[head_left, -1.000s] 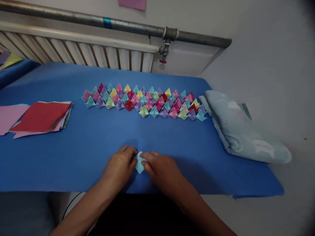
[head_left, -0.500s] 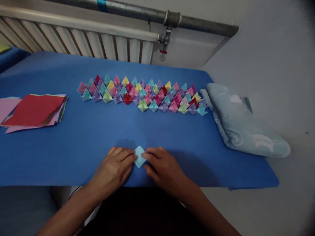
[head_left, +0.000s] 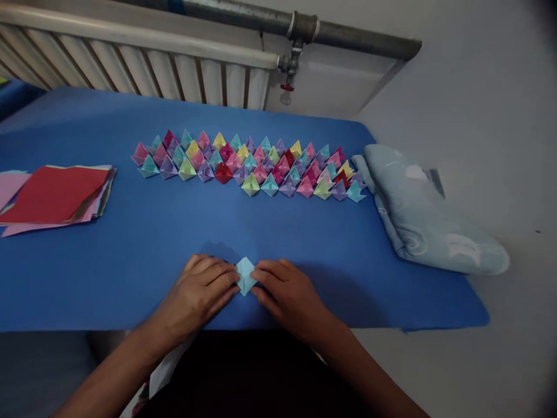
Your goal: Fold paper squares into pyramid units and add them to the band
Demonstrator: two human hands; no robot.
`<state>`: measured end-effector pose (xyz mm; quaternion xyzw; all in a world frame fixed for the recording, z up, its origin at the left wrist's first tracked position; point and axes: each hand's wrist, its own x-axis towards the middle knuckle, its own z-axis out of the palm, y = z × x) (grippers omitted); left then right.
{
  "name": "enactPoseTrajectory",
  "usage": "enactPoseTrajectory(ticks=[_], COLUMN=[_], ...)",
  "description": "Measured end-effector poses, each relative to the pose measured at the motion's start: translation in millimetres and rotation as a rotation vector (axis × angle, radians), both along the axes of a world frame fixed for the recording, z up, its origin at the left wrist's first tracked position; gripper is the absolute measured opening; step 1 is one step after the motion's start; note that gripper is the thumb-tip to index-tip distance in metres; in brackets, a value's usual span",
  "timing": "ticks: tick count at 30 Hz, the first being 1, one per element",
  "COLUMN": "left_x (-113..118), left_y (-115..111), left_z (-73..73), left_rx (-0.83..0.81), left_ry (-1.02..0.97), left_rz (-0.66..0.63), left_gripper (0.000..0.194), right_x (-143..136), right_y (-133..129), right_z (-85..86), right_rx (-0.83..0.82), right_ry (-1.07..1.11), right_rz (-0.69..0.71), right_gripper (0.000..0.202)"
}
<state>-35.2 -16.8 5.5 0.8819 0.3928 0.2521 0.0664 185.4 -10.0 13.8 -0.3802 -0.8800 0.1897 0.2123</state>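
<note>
A small light-blue folded paper (head_left: 245, 277), diamond-shaped with a crease down its middle, lies near the front edge of the blue table (head_left: 174, 244). My left hand (head_left: 203, 290) grips its left corner with the fingertips. At the right corner, my right hand (head_left: 287, 293) pinches it between thumb and fingers. Farther back, several rows of small colourful folded paper boats (head_left: 223, 173) stand close together; they are pink, purple, yellow, green, red and light blue.
A stack of coloured paper sheets (head_left: 56, 194), red on top, lies at the left. On the right is a folded grey-blue blanket (head_left: 422, 215). Behind the table are a white radiator (head_left: 161, 75) and a metal pipe with a red-handled valve (head_left: 292, 64).
Both hands stay at the light-blue paper with only slight finger shifts. The whole view has moved a little, so everything sits slightly farther left.
</note>
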Motion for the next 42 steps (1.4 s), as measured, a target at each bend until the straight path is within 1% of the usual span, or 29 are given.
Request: enactPoseTrajectory(ticks=[5,10,14,17,23,28,34,38,42], left_x=[1.9,1.5,3.0,4.3,4.6,5.5,4.8,4.6,5.2], left_y=[0.0,-1.5,-2.1,-2.5,-2.6,-1.5,-1.5,-2.2,-2.4], left_z=[1.8,-1.2,-4.4,-5.7,-6.7,-4.4,-4.7,-5.9,-7.0], left_rx=[0.066,0.027,0.057,0.048,0.06,0.05,0.046,0.019,0.002], left_ry=[-0.026,0.009,0.011,-0.002,-0.025,-0.043,-0.036,-0.029,-0.038], left_rz=[-0.005,0.003,0.018,0.039,0.046,0.074,0.063,0.074,0.091], left_gripper=[0.015,0.016,0.017,0.017,0.019,0.02,0.016,0.016,0.015], right_x=[-0.1,-0.6,-1.0,-1.0,-0.5,-0.7,0.3,-0.1,-4.6], right_y=[-2.0,-2.6,-1.9,-1.5,-0.4,0.7,-0.2,-1.1,-2.3], right_z=[-0.8,-1.6,-3.9,-5.2,-2.0,-0.8,-6.0,-6.9,-5.5], right_rx=[0.032,0.064,0.085,0.092,0.091,0.102,0.1,0.08,-0.001], right_ry=[-0.013,-0.039,-0.046,-0.047,-0.081,-0.043,0.024,0.057,0.065], right_rz=[-0.029,-0.02,-0.019,-0.024,0.017,0.01,0.013,-0.027,-0.121], right_gripper=[0.018,0.019,0.019,0.019,0.02,0.022,0.024,0.025,0.022])
